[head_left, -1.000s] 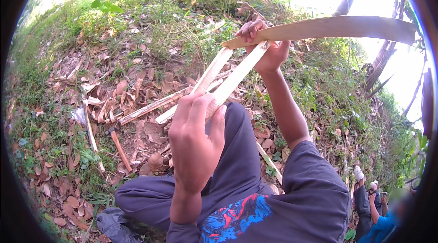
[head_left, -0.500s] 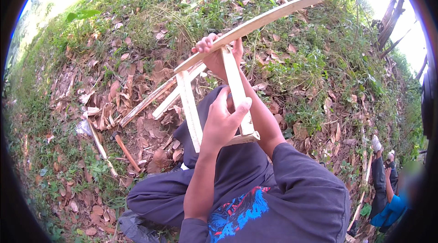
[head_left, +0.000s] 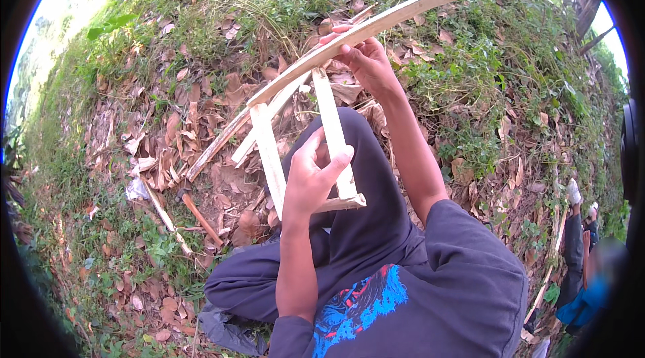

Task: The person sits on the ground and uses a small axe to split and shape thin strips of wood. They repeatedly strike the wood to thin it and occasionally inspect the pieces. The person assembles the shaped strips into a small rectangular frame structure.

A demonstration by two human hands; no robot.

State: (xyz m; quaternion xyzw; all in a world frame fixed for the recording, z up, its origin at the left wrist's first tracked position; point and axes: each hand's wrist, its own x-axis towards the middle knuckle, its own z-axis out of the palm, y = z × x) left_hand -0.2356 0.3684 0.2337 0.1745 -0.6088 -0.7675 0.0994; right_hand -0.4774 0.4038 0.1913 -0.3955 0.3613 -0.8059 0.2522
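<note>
Atop the seemingly joined frame, a slat is pinched by right fingers, an upright clamped by left fingers; strips beyond, unattached.

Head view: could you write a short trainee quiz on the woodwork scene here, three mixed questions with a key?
1. True or false: the right hand touches the long wooden strip.
2. Where does the brown-handled tool lie? a) on a knee; b) on the ground; c) in the right hand.
3. What does the left hand hold?

Key: 1. True. 2. b. 3. A pale wooden slat below the strip.
</note>
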